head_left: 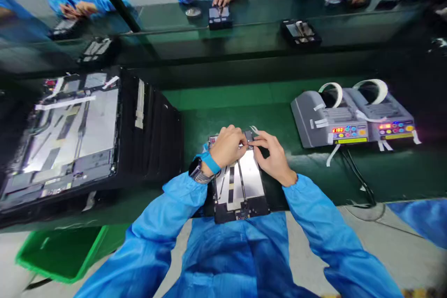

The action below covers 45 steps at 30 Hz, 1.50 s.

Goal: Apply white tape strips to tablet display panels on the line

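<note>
An opened tablet (252,174) lies at the near edge of the green bench, its silver inner plate and dark ribbon cables facing up. My left hand (228,145) rests over its far end with the fingers curled and the thumb and fingertips pressed together. Beside it, my right hand (273,156) meets the same far edge from the right, thumb and forefinger closed close to the left fingertips. Whatever is between the fingers is too small to make out. A thin white tape strip (253,128) sticks up just beyond the right fingertips.
Left of me stands a tall stack of opened tablets (73,125) in black holders. Two grey tape dispensers (330,118) with lit displays sit at the right, cables hanging below. A green bin (59,251) is under the bench. Across a raised shelf (251,37), co-workers handle similar devices.
</note>
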Available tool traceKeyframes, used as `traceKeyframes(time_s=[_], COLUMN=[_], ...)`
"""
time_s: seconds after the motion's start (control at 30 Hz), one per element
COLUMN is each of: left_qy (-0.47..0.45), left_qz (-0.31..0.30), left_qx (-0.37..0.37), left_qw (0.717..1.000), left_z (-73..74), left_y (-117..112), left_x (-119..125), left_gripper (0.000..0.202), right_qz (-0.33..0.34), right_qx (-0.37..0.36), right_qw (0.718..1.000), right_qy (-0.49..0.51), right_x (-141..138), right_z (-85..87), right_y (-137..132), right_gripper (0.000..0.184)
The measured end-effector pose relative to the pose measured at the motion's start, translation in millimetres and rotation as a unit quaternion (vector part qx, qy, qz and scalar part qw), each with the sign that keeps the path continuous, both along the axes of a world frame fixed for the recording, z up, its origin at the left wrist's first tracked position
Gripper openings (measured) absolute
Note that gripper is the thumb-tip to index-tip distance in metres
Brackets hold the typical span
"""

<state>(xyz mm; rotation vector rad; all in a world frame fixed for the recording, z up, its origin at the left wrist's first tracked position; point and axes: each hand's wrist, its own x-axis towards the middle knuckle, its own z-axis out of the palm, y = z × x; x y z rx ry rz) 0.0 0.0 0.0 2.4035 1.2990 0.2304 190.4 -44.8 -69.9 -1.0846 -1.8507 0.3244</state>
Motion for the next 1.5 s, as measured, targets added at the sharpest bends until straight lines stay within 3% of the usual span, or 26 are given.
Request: traceKeyframes(time_s=[0.27, 0.47, 0.6, 0.73, 0.83, 1.17, 1.37, 1.5], left_qy=[0.015, 0.014, 0.058, 0.122, 0.148, 0.166, 0.166, 0.162], left_qz=[0.017, 0.005, -0.029, -0.081, -0.091, -0.107, -0.128, -0.130], left_qx=[-0.016, -0.014, 0.058, 0.167, 0.207, 0.264, 0.271, 0.256], left_qw=[1.000, 1.000, 0.996, 0.975, 0.963, 0.944, 0.939, 0.944], left_z=[3.0, 2.7, 1.9, -2.0, -5.0, -11.0, -15.3, -15.5], left_y=[4.9, 5.6, -11.4, -31.6, -37.5, -35.6, -33.2, -31.9], left_x=[4.0, 3.2, 2.6, -0.8, -3.0, -4.3, -8.6, -13.4], left_gripper=[0.010, 0.011, 0.017, 0.021, 0.022, 0.026, 0.026, 0.029], right_qz=[-0.002, 0.001, 0.017, 0.032, 0.035, 0.051, 0.006, 0.014], right_qx=[-0.030, -0.010, 0.014, 0.048, 0.054, 0.077, 0.047, 0.064], right_qw=[0.999, 1.000, 0.999, 0.995, 0.995, 0.984, 0.999, 0.997], right_qy=[0.037, 0.016, -0.036, -0.076, -0.082, -0.153, -0.022, -0.049], right_x=[0.5, 1.3, 3.2, 3.7, 3.5, 6.7, 9.7, 7.4], right_z=[-0.5, 0.6, 4.1, 9.2, 11.8, 12.1, 8.8, 5.8], right_y=[-4.5, -5.1, -5.3, -4.7, -3.9, -3.6, 1.9, 0.7], right_gripper=[0.056, 0.056, 0.058, 0.060, 0.062, 0.057, 0.060, 0.055])
